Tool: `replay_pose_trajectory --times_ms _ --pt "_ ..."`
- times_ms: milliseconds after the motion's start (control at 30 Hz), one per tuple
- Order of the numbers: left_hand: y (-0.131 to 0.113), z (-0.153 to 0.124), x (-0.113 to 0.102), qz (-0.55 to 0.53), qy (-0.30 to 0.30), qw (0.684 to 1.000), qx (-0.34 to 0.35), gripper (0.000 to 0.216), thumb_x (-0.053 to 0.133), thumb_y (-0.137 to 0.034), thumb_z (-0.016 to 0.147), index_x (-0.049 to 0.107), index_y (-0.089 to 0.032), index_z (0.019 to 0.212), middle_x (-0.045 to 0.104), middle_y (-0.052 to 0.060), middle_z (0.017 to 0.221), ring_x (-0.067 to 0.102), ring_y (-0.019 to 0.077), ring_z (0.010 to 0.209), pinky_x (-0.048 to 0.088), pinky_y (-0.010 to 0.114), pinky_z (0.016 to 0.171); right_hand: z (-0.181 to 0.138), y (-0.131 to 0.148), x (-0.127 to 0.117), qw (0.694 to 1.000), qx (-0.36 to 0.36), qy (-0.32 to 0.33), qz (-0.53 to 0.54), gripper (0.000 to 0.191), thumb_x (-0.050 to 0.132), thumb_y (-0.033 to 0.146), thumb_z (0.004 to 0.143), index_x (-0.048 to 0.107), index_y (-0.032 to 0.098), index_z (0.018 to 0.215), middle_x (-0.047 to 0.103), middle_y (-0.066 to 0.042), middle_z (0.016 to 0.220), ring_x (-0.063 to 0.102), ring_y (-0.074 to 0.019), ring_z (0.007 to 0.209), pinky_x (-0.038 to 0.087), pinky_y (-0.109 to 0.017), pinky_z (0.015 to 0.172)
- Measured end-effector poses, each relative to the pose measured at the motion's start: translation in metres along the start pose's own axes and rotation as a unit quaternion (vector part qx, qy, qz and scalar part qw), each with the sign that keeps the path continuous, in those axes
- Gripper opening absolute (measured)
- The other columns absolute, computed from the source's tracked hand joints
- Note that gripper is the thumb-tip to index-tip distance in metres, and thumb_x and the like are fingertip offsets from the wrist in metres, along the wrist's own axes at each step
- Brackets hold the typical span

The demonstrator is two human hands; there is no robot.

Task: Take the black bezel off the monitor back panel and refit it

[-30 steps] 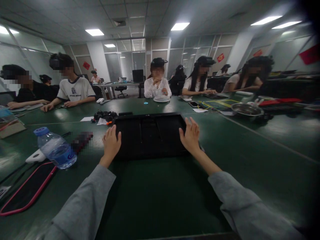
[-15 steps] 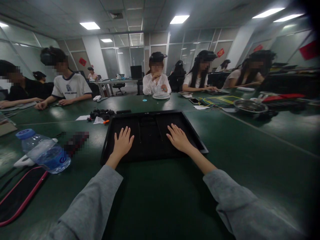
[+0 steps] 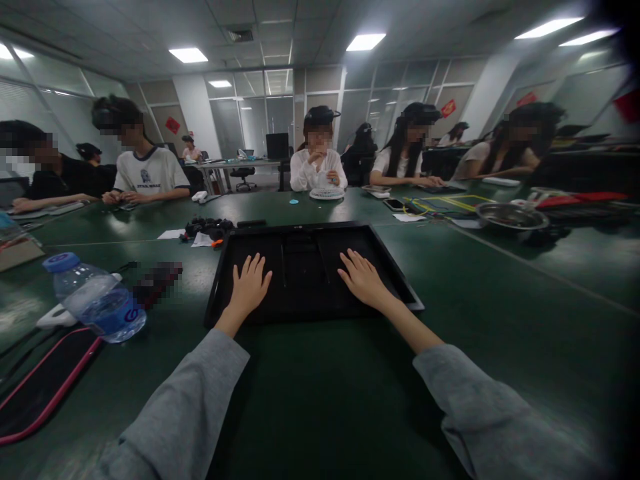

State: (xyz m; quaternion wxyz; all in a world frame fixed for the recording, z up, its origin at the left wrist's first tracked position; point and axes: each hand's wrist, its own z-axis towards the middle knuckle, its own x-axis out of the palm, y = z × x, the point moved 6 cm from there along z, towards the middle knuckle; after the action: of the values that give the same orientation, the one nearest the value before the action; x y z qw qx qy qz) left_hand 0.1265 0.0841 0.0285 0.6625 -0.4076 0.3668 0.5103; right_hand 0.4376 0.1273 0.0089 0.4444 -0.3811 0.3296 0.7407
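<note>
A flat black rectangular panel with a raised rim (image 3: 390,263) lies on the green table in front of me. My left hand (image 3: 249,288) rests flat on its near left part, fingers spread. On the near right part lies my right hand (image 3: 364,278), palm down and fingers stretched out. Neither hand holds anything. Grey sleeves cover both forearms.
A plastic water bottle with a blue cap (image 3: 95,298) lies to the left, beside a white device and a black pouch with pink trim (image 3: 45,387). Black parts and paper (image 3: 205,230) sit behind the panel. A metal bowl (image 3: 511,217) stands at right. Several people sit around the table.
A second ago my hands gripped the panel's left and right edges with it tilted up; it now lies flat and both hands rest open on its surface. Little has moved in the last half second.
</note>
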Motion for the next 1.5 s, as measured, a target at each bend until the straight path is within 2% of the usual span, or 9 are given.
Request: replay_pose_trajectory --times_ms 267,467,533,633,733,867,1100,1367,1500 --pt "-0.002 -0.003 -0.011 -0.024 -0.040 0.999 -0.019 0.041 0.040 -0.026 0.100 0.061 -0.024 0.135 0.052 0.011 0.153 0.043 0.0313 0.144 0.010 0.071 0.119 -0.001 0.005 -0.006 1.000 -0.011 -0.005 -0.005 0.056 0.033 0.044 0.102 0.055 0.015 0.144 0.044 -0.016 0.156 0.039 -0.0314 0.146 0.036 -0.053 0.116" --pt "0.012 -0.016 -0.051 -0.015 -0.115 0.993 -0.018 0.033 0.043 -0.017 0.095 0.074 -0.026 0.101 0.076 0.009 0.115 0.055 0.0308 0.131 -0.003 0.069 0.119 -0.007 0.000 -0.050 0.996 -0.013 -0.088 0.015 0.046 0.031 0.030 0.102 0.065 0.014 0.130 0.063 -0.016 0.135 0.057 -0.0275 0.127 0.043 -0.048 0.109" --pt "0.034 -0.023 -0.064 -0.011 -0.145 0.988 -0.053 0.032 0.043 -0.019 0.095 0.073 -0.026 0.104 0.074 0.010 0.118 0.054 0.0313 0.132 0.005 0.068 0.120 -0.012 -0.021 -0.069 0.989 0.040 -0.145 0.001 0.046 0.035 0.030 0.101 0.061 0.014 0.134 0.060 -0.018 0.137 0.054 -0.0311 0.129 0.044 -0.052 0.106" --pt "0.078 -0.035 -0.067 -0.047 -0.146 0.981 -0.120 0.033 0.049 -0.029 0.094 0.069 -0.021 0.119 0.067 0.014 0.131 0.056 0.0338 0.129 0.036 0.058 0.112 -0.022 -0.069 -0.079 0.972 0.150 -0.181 0.013 0.054 0.046 0.035 0.096 0.053 0.009 0.143 0.058 -0.025 0.136 0.055 -0.0365 0.126 0.045 -0.058 0.103" --pt "0.117 -0.045 -0.049 -0.178 -0.086 0.958 -0.207 0.048 0.058 -0.041 0.089 0.063 -0.014 0.128 0.065 0.019 0.132 0.067 0.0317 0.112 0.051 0.047 0.099 -0.030 -0.110 -0.057 0.953 0.225 -0.109 0.171 0.066 0.057 0.044 0.088 0.050 0.010 0.144 0.069 -0.020 0.117 0.066 -0.0329 0.109 0.050 -0.056 0.098" --pt "0.134 -0.050 -0.028 -0.354 -0.024 0.899 -0.255 0.040 0.064 -0.044 0.085 0.070 -0.014 0.111 0.076 0.013 0.112 0.071 0.0290 0.105 0.055 0.041 0.095 -0.039 -0.117 -0.032 0.888 0.228 -0.035 0.398 0.063 0.059 0.049 0.086 0.054 0.017 0.140 0.072 -0.014 0.113 0.071 -0.0278 0.101 0.057 -0.050 0.091" --pt "0.152 -0.049 -0.018 -0.440 -0.027 0.844 -0.306 0.038 0.073 -0.041 0.078 0.070 -0.015 0.105 0.077 0.007 0.089 0.074 0.0244 0.086 0.058 0.037 0.082 -0.064 -0.105 -0.038 0.832 0.272 0.074 0.477 0.077 0.066 0.036 0.082 0.040 0.020 0.152 0.075 -0.012 0.107 0.074 -0.0263 0.085 0.063 -0.046 0.077" --pt "0.148 -0.048 -0.022 -0.420 -0.012 0.853 -0.308 0.050 0.071 -0.064 0.072 0.068 -0.017 0.090 0.074 0.003 0.078 0.070 0.0218 0.076 0.055 0.032 0.070 -0.045 -0.103 -0.038 0.844 0.246 0.006 0.477 0.076 0.067 0.038 0.077 0.047 0.026 0.149 0.075 -0.007 0.112 0.074 -0.0245 0.088 0.064 -0.045 0.078" --pt "0.137 -0.047 -0.032 -0.403 -0.007 0.873 -0.275 0.050 0.067 -0.065 0.074 0.071 -0.017 0.085 0.074 0.005 0.082 0.069 0.0240 0.085 0.055 0.033 0.078 -0.061 -0.104 -0.047 0.828 0.265 -0.018 0.494 0.079 0.067 0.040 0.076 0.047 0.023 0.151 0.075 -0.008 0.108 0.074 -0.0271 0.089 0.062 -0.049 0.082"
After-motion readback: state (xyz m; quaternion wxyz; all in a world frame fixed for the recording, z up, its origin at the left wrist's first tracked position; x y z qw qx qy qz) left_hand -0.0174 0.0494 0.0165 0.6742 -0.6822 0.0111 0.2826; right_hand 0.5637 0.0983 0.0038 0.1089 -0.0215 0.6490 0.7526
